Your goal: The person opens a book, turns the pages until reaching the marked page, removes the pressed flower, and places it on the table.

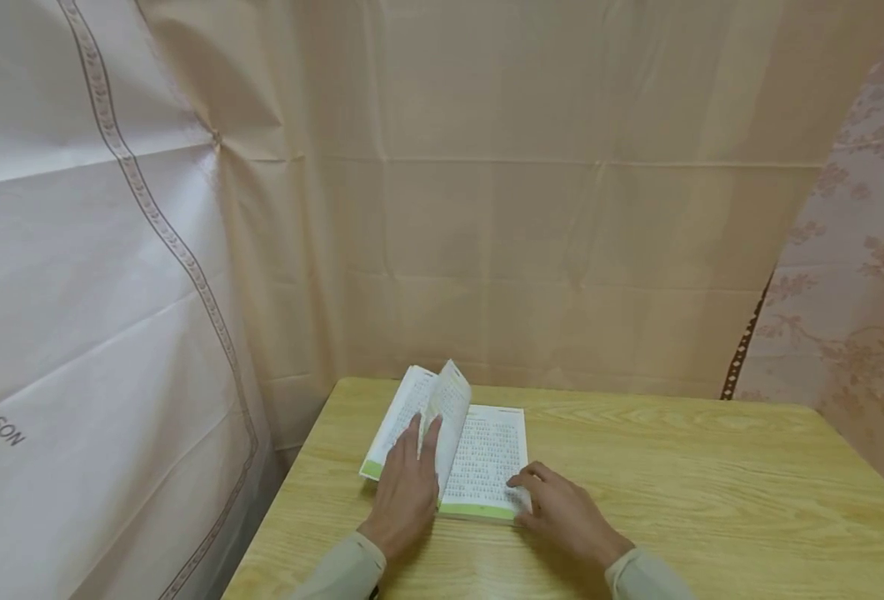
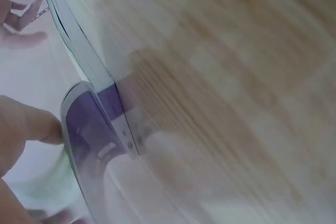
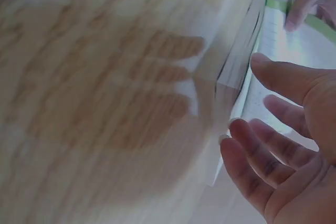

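Observation:
An open book point(image 1: 491, 454) with printed text and green bands along its lower page edges lies on the table. One leaf point(image 1: 456, 402) stands up near the middle, curving between the two sides. My left hand point(image 1: 404, 492) rests on the left side, its fingers extended beside the raised leaf. In the left wrist view, a purple part of the cover point(image 2: 92, 124) bends up off the tabletop near the thumb. At the lower right corner of the right page is my right hand point(image 1: 567, 510), fingers loosely bent. The right wrist view shows its thumb and fingers apart, by the book's edge, pinching nothing.
The book is on a yellow wood-grain table point(image 1: 681, 467). Behind it hangs a creased beige sheet point(image 1: 531, 208). A pale printed sheet point(image 1: 97, 275) hangs at the left, and a floral one point(image 1: 854, 317) at the right.

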A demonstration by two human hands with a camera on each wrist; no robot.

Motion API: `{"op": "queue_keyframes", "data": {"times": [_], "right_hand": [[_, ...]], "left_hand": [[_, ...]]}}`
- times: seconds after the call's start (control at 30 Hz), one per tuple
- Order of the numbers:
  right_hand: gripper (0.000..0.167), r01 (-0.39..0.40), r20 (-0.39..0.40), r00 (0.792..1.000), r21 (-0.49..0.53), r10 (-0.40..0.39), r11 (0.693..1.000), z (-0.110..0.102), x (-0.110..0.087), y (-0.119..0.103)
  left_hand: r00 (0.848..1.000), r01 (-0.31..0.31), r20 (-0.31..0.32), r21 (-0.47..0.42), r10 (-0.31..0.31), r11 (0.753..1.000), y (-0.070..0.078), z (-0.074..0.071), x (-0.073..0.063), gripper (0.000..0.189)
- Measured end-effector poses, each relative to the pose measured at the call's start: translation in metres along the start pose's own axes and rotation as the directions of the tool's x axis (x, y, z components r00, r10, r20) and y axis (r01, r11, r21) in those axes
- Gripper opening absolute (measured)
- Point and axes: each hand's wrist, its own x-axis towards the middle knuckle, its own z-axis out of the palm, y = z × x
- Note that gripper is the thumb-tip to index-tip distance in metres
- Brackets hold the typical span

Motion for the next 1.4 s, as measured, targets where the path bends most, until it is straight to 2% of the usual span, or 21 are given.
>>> {"op": "queue_keyframes", "data": {"times": [0.1, 0.33, 0.5, 0.6, 0.73, 0.8, 0.9, 1.03, 1.13, 1.3, 1.4], "right_hand": [[0.039, -0.015, 0.019, 1.0, 0.006, 0.015, 1.0, 0.003, -0.001, 0.003], [0.027, 0.02, 0.022, 1.0, -0.024, -0.019, 1.0, 0.005, 0.0, 0.006], [0.022, 0.046, 0.03, 0.999, -0.056, -0.044, 0.997, 0.003, 0.001, 0.008], [0.02, 0.056, 0.033, 0.998, -0.06, -0.054, 0.997, 0.001, 0.002, 0.008], [0.016, 0.063, 0.038, 0.997, -0.058, -0.061, 0.996, 0.0, 0.002, 0.007], [0.012, 0.069, 0.039, 0.997, -0.066, -0.066, 0.995, 0.0, 0.002, 0.006], [0.005, 0.089, 0.03, 0.996, -0.084, -0.087, 0.992, 0.0, 0.003, 0.006], [0.003, 0.108, -0.002, 0.994, -0.101, -0.109, 0.989, 0.001, 0.003, 0.004], [0.004, 0.107, -0.032, 0.993, -0.117, -0.111, 0.987, 0.001, 0.003, 0.003], [0.006, 0.121, -0.06, 0.989, -0.151, -0.132, 0.981, 0.002, 0.002, 0.002], [0.006, 0.124, -0.069, 0.988, -0.16, -0.136, 0.979, 0.002, 0.002, 0.002]], "left_hand": [[0.999, -0.03, -0.02, 0.035, 0.03, 0.999, -0.002, -0.001, 0.003, 0.075], [0.997, -0.071, 0.001, 0.056, 0.071, 0.996, -0.004, -0.003, 0.003, 0.077], [0.995, -0.102, 0.011, 0.067, 0.102, 0.992, -0.006, -0.002, 0.002, 0.061], [0.988, -0.147, 0.055, 0.057, 0.144, 0.987, -0.007, -0.003, 0.003, 0.048], [0.97, -0.203, 0.141, 0.022, 0.199, 0.979, -0.007, -0.006, 0.002, 0.034], [0.961, -0.21, 0.185, -0.005, 0.208, 0.978, -0.007, -0.007, 0.001, 0.031], [0.955, -0.183, 0.23, -0.039, 0.187, 0.982, -0.005, -0.009, -0.001, 0.022], [0.965, -0.143, 0.216, -0.052, 0.151, 0.988, -0.004, -0.008, -0.002, 0.009], [0.968, -0.168, 0.178, -0.05, 0.175, 0.984, -0.004, -0.006, -0.002, 0.008], [0.95, -0.255, 0.167, -0.079, 0.265, 0.964, -0.005, -0.004, -0.006, 0.014], [0.943, -0.263, 0.189, -0.087, 0.275, 0.961, -0.004, -0.003, -0.007, 0.016]]}}
